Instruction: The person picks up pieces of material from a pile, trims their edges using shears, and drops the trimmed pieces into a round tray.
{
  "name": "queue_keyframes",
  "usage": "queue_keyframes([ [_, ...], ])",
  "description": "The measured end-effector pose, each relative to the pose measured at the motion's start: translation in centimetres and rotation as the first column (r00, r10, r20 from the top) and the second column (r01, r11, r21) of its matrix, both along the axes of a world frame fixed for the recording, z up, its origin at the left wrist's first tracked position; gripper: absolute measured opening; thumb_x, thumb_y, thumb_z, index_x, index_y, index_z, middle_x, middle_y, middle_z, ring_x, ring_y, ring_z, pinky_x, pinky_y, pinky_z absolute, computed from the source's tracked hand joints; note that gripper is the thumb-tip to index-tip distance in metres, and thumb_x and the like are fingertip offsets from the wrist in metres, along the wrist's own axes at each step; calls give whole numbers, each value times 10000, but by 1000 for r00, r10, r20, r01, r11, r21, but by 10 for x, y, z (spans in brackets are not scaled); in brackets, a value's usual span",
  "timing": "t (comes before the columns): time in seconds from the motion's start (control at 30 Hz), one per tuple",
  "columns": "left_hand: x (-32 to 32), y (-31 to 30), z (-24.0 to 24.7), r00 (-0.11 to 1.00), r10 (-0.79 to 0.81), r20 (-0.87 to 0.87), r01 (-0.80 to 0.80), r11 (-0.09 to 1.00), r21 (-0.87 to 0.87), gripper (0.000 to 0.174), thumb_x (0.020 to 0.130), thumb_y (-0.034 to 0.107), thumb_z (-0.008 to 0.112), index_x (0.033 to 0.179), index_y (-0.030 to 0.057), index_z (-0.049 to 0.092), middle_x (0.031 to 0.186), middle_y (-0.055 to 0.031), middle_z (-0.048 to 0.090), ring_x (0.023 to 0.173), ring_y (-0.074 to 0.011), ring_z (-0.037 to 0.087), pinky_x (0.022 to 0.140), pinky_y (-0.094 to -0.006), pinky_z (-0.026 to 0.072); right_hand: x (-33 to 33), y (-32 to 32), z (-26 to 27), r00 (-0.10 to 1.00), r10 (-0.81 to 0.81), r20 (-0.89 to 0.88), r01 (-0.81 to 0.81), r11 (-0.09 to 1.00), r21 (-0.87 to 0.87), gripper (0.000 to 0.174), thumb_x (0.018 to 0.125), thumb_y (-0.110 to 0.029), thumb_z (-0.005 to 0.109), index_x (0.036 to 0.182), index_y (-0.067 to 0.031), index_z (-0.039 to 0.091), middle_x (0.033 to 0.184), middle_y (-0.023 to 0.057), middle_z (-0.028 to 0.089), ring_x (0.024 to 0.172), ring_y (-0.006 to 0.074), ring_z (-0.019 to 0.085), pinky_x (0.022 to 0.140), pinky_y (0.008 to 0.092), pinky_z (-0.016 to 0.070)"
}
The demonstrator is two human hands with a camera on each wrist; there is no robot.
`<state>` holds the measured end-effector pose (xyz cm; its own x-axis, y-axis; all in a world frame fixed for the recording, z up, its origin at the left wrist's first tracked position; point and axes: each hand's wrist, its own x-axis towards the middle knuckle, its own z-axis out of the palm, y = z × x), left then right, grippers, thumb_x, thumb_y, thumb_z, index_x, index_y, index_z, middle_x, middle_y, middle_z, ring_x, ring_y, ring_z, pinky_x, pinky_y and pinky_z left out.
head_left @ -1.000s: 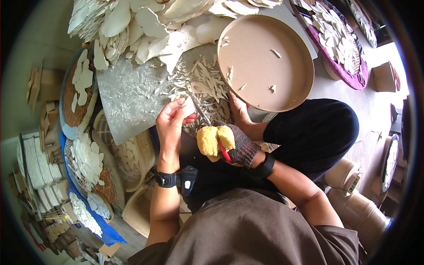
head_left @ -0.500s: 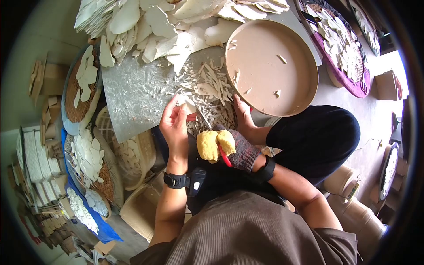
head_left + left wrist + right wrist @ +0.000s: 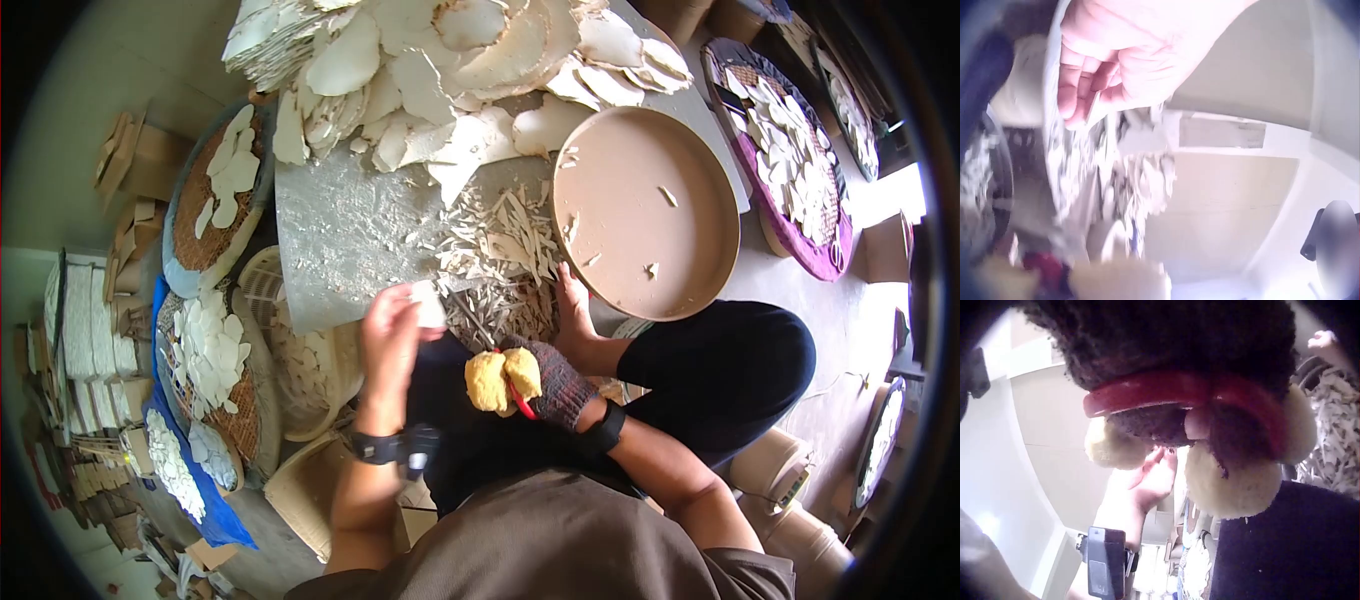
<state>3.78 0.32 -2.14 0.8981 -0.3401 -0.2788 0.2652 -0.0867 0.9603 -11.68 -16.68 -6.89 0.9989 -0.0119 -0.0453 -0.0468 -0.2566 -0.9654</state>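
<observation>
My left hand (image 3: 390, 345) pinches a small, thin white slice (image 3: 428, 305) between thumb and fingers, a little to the left of the scissors. In the left wrist view the slice (image 3: 1094, 109) shows edge-on at the fingertips. My right hand (image 3: 555, 380), in a dark knitted glove, grips scissors (image 3: 478, 325) with red handles (image 3: 1147, 390) padded with yellow foam (image 3: 488, 382). Their blades point away from me, over a heap of narrow white offcuts (image 3: 510, 235). The heap lies on a grey metal board (image 3: 340, 240).
A large pile of white slices (image 3: 420, 80) covers the board's far side. A round brown tray (image 3: 650, 220) holding a few scraps stands at right, beside a bare foot (image 3: 575, 310). Left are woven baskets with slices (image 3: 210, 350) and a plastic basket (image 3: 262, 275); a purple-edged basket (image 3: 830, 255) is far right.
The left hand has drawn the slice away from the scissor blades, toward the left and me. The right hand stays near the lap with the scissors. The head view has shifted, so the surroundings appear lower.
</observation>
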Motion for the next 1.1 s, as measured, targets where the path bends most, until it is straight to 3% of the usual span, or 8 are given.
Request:
queue_keyframes([
  [0.07,34,57,8,987,73,145,-95,984,154,230,874,-13,530,1095,-35,589,925,-96,662,745,-156,651,625,-265,544,5,-4,10,999,23,-36,-22,1000,12,370,769,-286,687,1023,-42,570,923,181,631,888,386,609,773,421,491],
  [0.17,98,136,20,802,-213,558,-314,644,698,301,738,-25,661,1036,20,660,1036,-140,637,1024,-229,583,922,-340,444,9,-8,16,995,49,-87,-35,987,158,374,778,-262,685,1057,-40,571,974,174,631,933,365,611,813,400,490],
  [0.33,164,17,18,804,-233,548,-98,856,508,241,793,98,693,1017,10,673,957,-144,688,925,-225,655,826,-316,492,4,4,0,996,69,-48,-57,976,212,394,781,-215,723,1089,-35,555,985,86,643,943,196,630,832,328,492],
  [0.53,203,-99,-20,506,-499,703,-447,546,709,267,753,241,685,866,0,673,890,-151,690,851,-332,658,750,-360,523,6,-2,2,994,107,-26,-104,990,100,416,803,-210,707,1138,-25,544,1012,98,643,956,201,629,842,330,492],
  [0.63,204,-89,-10,588,-383,712,-361,663,655,189,736,160,656,791,-21,648,804,-161,685,756,-361,655,686,-369,528,7,-4,12,991,111,-80,-90,971,223,406,814,-194,695,1146,-21,539,1025,102,642,969,196,626,851,330,491],
  [0.73,193,-54,-1,911,34,410,-131,969,209,187,875,117,563,892,-52,641,803,-124,687,699,-220,677,622,-294,533,8,-2,10,995,75,-62,-53,954,294,364,825,-169,679,1128,-20,542,1026,97,640,980,193,623,857,329,488],
  [0.83,138,-25,26,1000,15,-1,-15,980,-199,229,915,122,510,1052,-53,567,949,-179,670,737,-245,683,629,-292,552,3,1,-13,998,-29,-59,44,965,259,342,828,-142,668,1122,-20,543,1034,94,637,1008,198,618,872,323,484],
  [1.1,15,-36,15,974,-31,-223,-29,964,-263,314,882,101,626,1151,-19,518,1001,-150,660,732,-207,683,645,-270,565,3,-1,15,974,-40,-224,201,614,763,381,880,-114,648,1231,-25,531,1185,88,605,1101,165,580,940,313,471],
])
